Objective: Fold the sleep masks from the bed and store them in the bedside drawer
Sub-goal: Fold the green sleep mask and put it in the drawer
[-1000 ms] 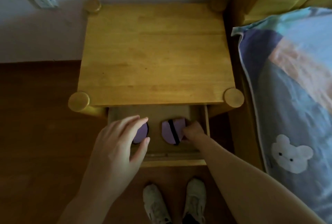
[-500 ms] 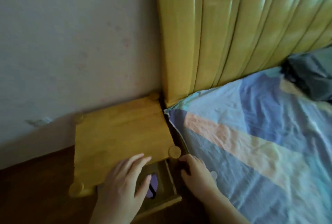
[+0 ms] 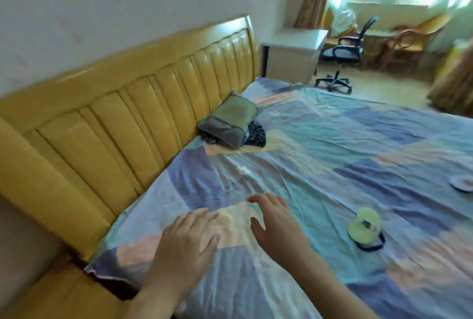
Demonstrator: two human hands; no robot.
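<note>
A pale green sleep mask (image 3: 364, 226) with a black strap lies folded over on the patchwork bedsheet (image 3: 332, 144), to the right of my hands. Another pale mask (image 3: 462, 183) shows partly at the right edge of the bed. My left hand (image 3: 184, 244) and my right hand (image 3: 276, 226) hover over the near corner of the sheet, fingers spread, holding nothing. The bedside drawer is out of view.
A yellow padded headboard (image 3: 122, 114) runs along the left. A green folded pillow or cloth (image 3: 227, 121) with a dark patterned item lies by the headboard. Beyond the bed stand a white cabinet (image 3: 291, 55) and a black office chair (image 3: 343, 50).
My view has swung up and right from the open drawer with purple masks to the bed. Both hands have left the drawer and now hang over the sheet.
</note>
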